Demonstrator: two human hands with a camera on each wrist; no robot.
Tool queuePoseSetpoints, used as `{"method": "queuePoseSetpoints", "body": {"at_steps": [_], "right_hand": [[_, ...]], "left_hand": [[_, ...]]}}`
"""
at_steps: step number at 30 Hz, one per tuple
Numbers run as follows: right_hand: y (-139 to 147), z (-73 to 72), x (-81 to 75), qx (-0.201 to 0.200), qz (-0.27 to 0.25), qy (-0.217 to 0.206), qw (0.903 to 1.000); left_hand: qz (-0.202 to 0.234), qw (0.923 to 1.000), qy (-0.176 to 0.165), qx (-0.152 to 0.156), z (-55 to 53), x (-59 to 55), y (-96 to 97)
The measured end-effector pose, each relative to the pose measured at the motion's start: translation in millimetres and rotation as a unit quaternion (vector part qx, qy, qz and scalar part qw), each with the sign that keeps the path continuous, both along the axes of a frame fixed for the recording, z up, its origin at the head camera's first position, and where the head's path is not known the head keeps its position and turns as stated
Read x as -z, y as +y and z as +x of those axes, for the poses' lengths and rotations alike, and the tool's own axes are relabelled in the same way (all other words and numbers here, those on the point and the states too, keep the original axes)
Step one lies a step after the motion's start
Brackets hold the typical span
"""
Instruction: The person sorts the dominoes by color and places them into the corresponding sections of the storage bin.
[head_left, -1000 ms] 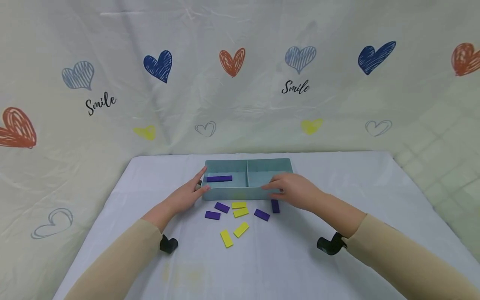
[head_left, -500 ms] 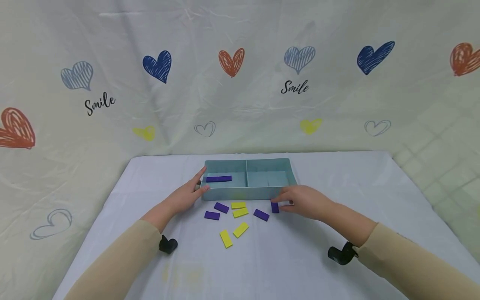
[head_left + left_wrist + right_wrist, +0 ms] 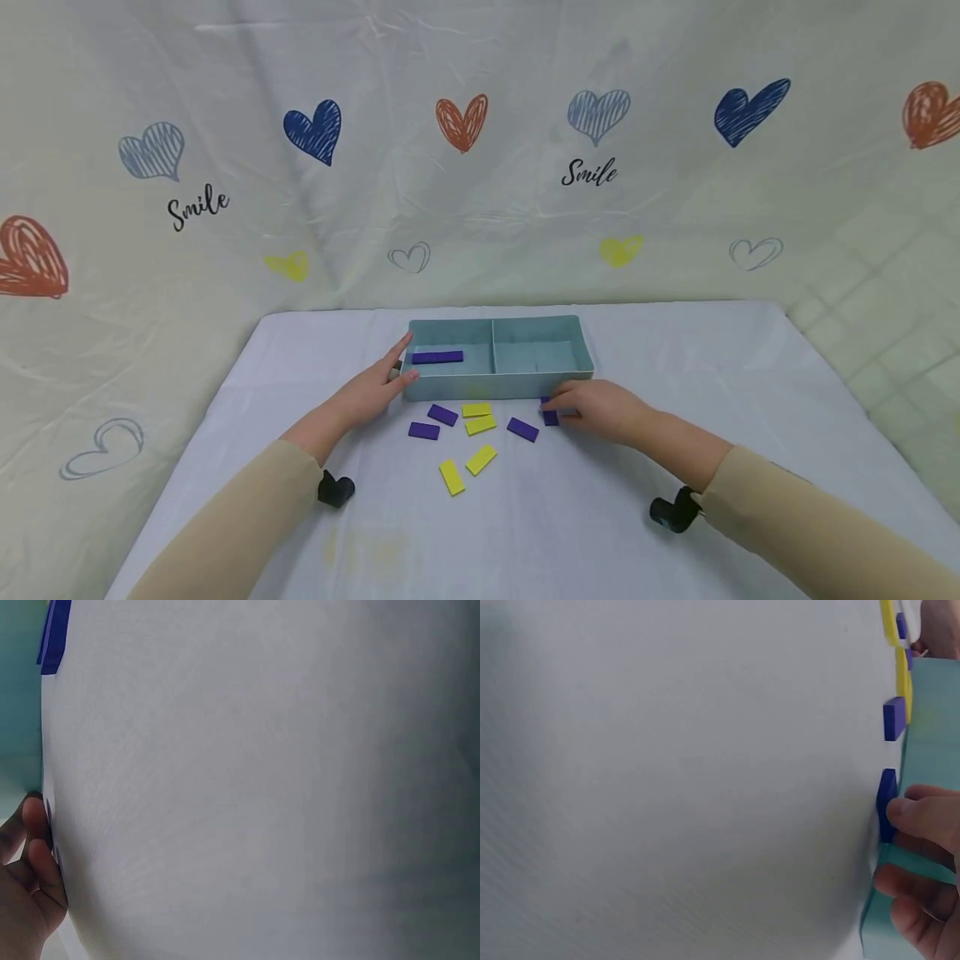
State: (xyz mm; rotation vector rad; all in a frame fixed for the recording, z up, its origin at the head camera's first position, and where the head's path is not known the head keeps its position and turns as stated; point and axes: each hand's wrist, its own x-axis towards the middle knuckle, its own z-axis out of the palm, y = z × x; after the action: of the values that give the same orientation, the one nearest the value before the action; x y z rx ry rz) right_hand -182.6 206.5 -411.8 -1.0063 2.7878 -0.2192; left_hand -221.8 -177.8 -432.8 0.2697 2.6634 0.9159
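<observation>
A light teal box with two compartments stands at the far side of the table. My left hand holds its left end, thumb at the front rim and index finger reaching to the back corner. Curled fingers of that hand show against the box in the left wrist view. Just in front of the box's right half, my right hand pinches a small purple block, thumb on its near face. Purple blocks lie end to end in the left compartment. Nothing lies in the right compartment.
Several yellow blocks and more purple blocks lie loose on the white tablecloth before the box. A heart-printed curtain hangs behind the table.
My right hand has come down from the box's front rim to the purple block in front and taken hold of it. The left hand stays on the box.
</observation>
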Motion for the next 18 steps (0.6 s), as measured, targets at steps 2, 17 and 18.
{"method": "queuePoseSetpoints", "body": {"at_steps": [2, 17, 18], "right_hand": [[-0.6, -0.7, 1.9, 0.002, 0.003, 0.0, 1.0], [-1.6, 2.2, 1.4, -0.019, 0.019, 0.013, 0.9996], [-1.7, 2.7, 1.4, -0.016, 0.019, 0.009, 0.9996]], "left_hand": [[0.001, 1.0, 0.0, 0.001, 0.3, 0.1, -0.5], [0.0, 1.0, 0.0, 0.006, -1.6, 1.8, -1.7], [0.001, 1.0, 0.0, 0.007, -1.6, 2.1, -1.8]]}}
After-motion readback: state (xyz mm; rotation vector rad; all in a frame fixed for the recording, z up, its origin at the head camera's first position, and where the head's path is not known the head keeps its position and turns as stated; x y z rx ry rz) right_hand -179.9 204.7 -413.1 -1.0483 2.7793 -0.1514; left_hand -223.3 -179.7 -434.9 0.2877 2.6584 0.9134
